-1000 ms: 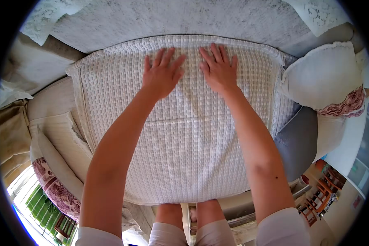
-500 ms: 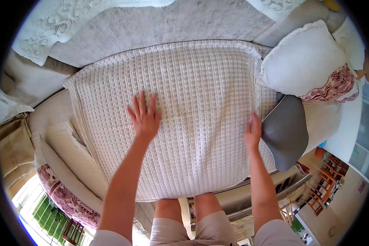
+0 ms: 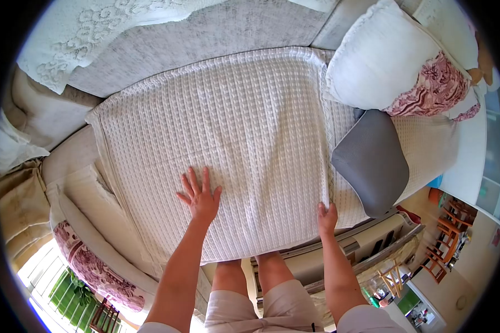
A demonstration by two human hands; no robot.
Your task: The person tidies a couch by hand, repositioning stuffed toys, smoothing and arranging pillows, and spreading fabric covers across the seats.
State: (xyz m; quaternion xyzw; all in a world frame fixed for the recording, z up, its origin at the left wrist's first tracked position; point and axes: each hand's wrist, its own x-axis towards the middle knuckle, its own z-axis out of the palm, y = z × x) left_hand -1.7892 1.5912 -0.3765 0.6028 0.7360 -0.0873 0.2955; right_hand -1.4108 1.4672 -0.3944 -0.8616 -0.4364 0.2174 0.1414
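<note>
A beige-and-white woven sofa cover (image 3: 233, 127) lies over the sofa seat, with soft creases on its right half. My left hand (image 3: 204, 204) rests flat on the cover's lower middle, fingers spread. At the cover's right edge, close to the front, my right hand (image 3: 327, 221) has its fingers closed on the border, thumb up. Just right of that hand a grey curved cushion (image 3: 372, 164) lies on the seat, over another stretch of the same woven fabric.
A white pillow with a red-patterned part (image 3: 383, 61) leans at the back right. The grey sofa backrest (image 3: 205, 47) carries white lace cloth (image 3: 105, 33). Left stands a cushion with red print (image 3: 91, 266). A low table (image 3: 366, 244) is behind my legs, wooden chairs (image 3: 441, 250) farther off.
My left hand has slid down the cover towards me. My right hand has moved down along the right edge and closed on it. The view has shifted slightly.
</note>
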